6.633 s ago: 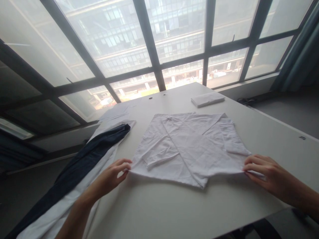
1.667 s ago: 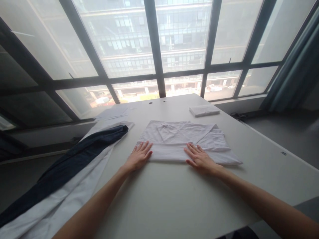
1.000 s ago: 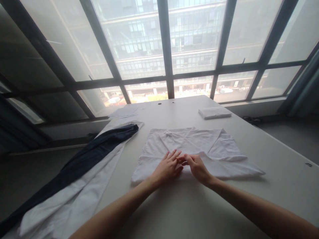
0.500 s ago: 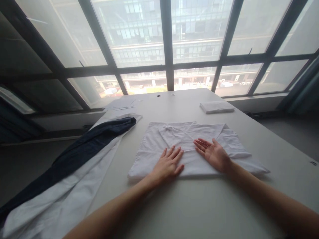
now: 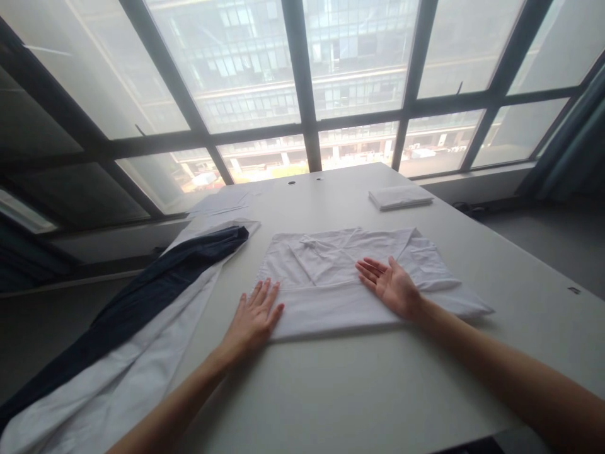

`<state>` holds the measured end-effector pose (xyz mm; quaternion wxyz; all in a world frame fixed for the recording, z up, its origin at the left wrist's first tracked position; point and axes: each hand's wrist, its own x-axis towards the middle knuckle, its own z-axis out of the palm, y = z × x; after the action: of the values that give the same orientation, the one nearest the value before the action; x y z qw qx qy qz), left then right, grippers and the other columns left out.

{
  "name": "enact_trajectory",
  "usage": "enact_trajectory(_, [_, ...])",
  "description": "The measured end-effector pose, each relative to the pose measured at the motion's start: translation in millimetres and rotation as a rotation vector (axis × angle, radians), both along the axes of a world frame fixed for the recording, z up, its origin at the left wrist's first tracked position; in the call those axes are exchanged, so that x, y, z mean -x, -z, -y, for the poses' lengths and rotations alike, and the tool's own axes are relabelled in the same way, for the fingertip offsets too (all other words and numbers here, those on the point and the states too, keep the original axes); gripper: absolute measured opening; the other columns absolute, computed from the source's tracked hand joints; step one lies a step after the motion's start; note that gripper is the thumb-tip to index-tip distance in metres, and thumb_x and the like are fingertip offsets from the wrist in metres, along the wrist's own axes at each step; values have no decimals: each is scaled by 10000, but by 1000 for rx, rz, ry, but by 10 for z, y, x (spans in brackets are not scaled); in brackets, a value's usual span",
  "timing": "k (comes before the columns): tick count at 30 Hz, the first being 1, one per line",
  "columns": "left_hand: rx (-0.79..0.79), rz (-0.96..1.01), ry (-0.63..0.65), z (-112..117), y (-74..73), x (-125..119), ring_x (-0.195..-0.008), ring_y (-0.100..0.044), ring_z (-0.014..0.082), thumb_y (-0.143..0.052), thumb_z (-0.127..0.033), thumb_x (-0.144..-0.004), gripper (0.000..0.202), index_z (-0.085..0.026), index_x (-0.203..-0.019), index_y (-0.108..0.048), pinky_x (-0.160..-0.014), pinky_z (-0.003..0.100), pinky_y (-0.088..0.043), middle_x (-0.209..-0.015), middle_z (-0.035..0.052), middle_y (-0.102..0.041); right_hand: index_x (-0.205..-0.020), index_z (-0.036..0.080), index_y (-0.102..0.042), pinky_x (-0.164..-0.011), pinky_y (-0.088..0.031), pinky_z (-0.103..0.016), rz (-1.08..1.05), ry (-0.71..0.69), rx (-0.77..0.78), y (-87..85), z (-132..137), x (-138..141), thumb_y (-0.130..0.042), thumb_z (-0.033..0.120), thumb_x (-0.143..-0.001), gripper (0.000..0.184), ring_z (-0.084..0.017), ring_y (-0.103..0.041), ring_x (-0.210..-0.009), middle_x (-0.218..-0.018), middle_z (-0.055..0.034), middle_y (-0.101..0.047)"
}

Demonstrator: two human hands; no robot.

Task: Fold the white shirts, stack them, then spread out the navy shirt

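Note:
A white garment, partly folded with a wide flat strip along its near side, lies on the white table. My left hand rests palm down at the garment's near left corner, fingers spread. Over the right half, my right hand is turned palm up with its fingers stretched out, its back against or just above the cloth; I cannot tell which. Neither hand grips anything. Creases and a small bunched knot of fabric show in the garment's far part.
Dark navy cloth lies over white cloth along the table's left edge. A folded white cloth sits at the far right. Pale sheets lie at the far left. Large windows stand behind the table.
My left hand has slid left across the garment, from near its middle to its left corner. My right hand keeps its place on the cloth. The view has shifted slightly.

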<state>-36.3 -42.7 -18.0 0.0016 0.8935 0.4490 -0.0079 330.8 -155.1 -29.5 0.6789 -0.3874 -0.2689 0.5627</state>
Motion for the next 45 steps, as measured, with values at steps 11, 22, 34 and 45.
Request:
enact_trajectory(11, [-27,186,-34,-388,-82,125,-1551,-181,356,-247,-573,-1044,668,-211,-1596,-351,-1209,605,-227,-1669,126,-270,-1057,245,-711,-1050,-518,-488,52,113,-41,-296,5,-144,-467,512,-970,371,-263,-647,-1236,-1309,-96,-701])
enact_trajectory(22, [-61,264,-11,-1935,-525,-695,-1358,-550,234,-502,-273,-947,480,-147,-1401,-593,-1170,318,-382,-1441,105,-611,-1002,153,-786,-925,-529,-354,1546,446,265,-473,-853,-1567,-601,195,-844,246,-273,-722,-995,-1027,-128,-789])
enact_trajectory(34, [53,142,74,-2631,-398,-1025,-1017,-697,241,-634,-309,-829,358,-209,-1148,-765,-897,283,-521,-1134,88,-741,-1019,154,-790,-694,-514,-270,1657,-128,293,-379,-1078,-2239,-686,377,-807,324,-232,-711,-818,-941,-99,-791])
enact_trajectory(45, [98,466,27,-2563,-610,-874,-839,-714,251,-699,-405,-747,300,-165,-908,-778,-776,306,-541,-871,93,-778,-895,188,-779,-657,-484,-302,1572,-201,180,-631,-915,-2198,-720,504,-760,349,-234,-660,-771,-863,-73,-759])
